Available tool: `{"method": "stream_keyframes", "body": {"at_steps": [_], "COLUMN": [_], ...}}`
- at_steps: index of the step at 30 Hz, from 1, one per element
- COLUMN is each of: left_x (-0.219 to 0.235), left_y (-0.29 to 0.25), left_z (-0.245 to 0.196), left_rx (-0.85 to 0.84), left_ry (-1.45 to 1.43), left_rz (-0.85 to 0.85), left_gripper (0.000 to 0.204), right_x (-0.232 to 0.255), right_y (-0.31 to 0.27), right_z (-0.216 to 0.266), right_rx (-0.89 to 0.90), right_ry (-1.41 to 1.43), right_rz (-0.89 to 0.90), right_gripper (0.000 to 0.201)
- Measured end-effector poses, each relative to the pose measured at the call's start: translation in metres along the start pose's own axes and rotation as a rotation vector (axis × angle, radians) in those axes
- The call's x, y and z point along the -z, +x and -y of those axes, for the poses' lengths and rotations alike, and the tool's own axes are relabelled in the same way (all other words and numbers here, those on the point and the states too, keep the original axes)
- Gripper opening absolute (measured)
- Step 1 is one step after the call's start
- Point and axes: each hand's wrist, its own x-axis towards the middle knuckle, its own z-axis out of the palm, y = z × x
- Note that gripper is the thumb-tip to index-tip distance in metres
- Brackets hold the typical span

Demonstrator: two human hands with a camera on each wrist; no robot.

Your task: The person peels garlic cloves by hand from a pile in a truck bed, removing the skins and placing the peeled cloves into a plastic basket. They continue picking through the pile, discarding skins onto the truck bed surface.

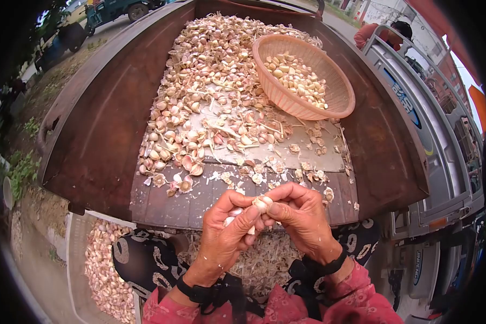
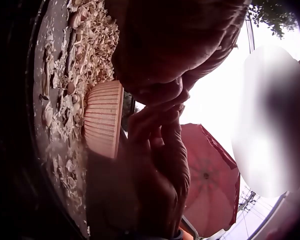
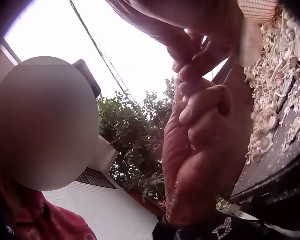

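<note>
Both hands meet over the near edge of the truck bed in the head view. Between thumbs and fingertips they pinch a whitish piece of garlic [image 1: 262, 203]. The left hand [image 1: 227, 229] has its fingers curled, with more pale cloves [image 1: 234, 214] showing in it. The right hand [image 1: 303, 216] grips the piece from the other side with thumb and forefinger. In the left wrist view the right hand [image 2: 162, 170] touches the left hand's fingertips, and the garlic is hidden. The right wrist view shows the left hand [image 3: 197, 135] with fingers bent inward.
Loose garlic cloves [image 1: 210, 59] and skins are heaped across the bed. A peach plastic basket [image 1: 343, 105] with peeled cloves [image 1: 297, 78] stands at the back right. Brown metal walls [image 1: 105, 108] flank the bed. A crate of cloves [image 1: 105, 259] is at lower left.
</note>
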Motion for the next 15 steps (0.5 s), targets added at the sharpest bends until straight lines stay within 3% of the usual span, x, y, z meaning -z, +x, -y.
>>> {"method": "stream_keyframes", "body": {"at_steps": [5,11,15], "left_x": [0.012,0.013,0.013], "left_y": [0.005,0.009,0.013], "left_z": [0.009,0.010,0.014], "left_rx": [-0.006,0.005,0.041], "left_ry": [-0.053,-0.008,-0.019], "left_rz": [-0.020,-0.084,-0.123], "left_gripper": [0.011,0.016,0.022], "right_x": [0.003,0.002,0.002], "right_y": [0.006,0.008,0.010], "right_z": [-0.005,-0.012,-0.018], "right_rx": [-0.193,-0.276,-0.186], "right_ry": [0.141,0.296,0.141], "right_rz": [-0.029,-0.054,-0.068], "right_gripper": [0.022,0.022,0.023]}}
